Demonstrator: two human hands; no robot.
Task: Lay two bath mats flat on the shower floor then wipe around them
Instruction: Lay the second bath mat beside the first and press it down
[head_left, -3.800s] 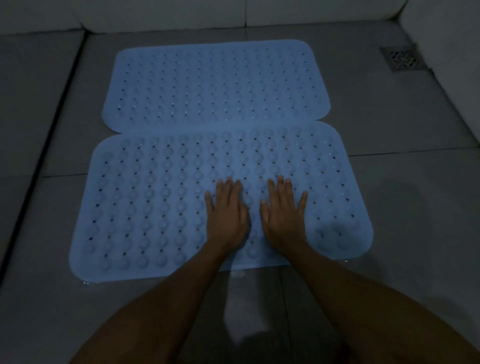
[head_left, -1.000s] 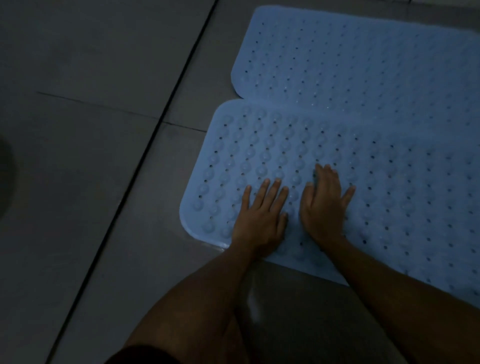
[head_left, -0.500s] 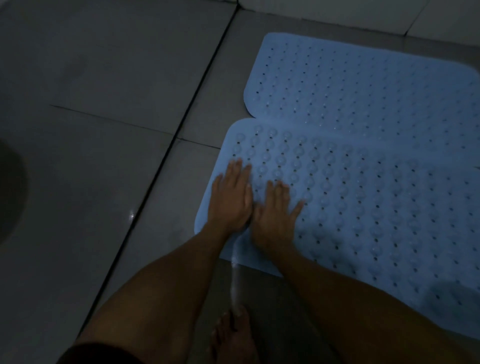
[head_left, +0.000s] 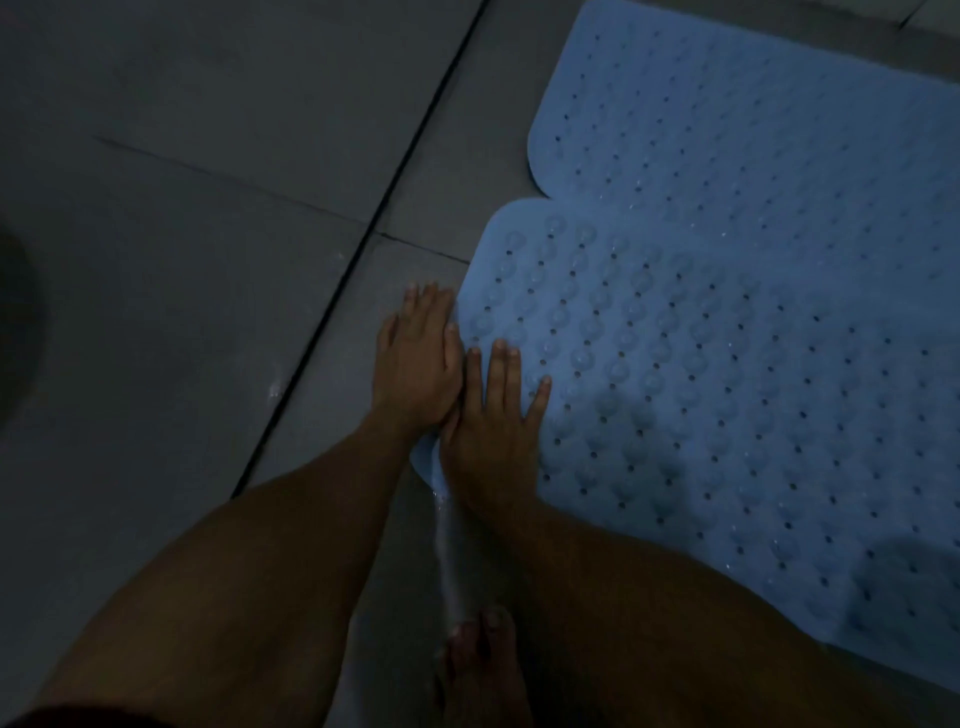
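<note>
Head view: both mats lie side by side on the dim floor (head_left: 208, 156). The right hand (head_left: 493, 415) presses spread-flat on the near mat (head_left: 727, 389); the left hand (head_left: 415, 358), flat too, seems to smooth its left edge. The far mat (head_left: 753, 130) lies beyond.

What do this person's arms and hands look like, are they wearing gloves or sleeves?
No gloves: the left hand and right hand are bare, with short nails and no rings or watch visible. Both forearms are uncovered to the frame's edge, so no sleeves show. The dim light hides finer detail.
</note>
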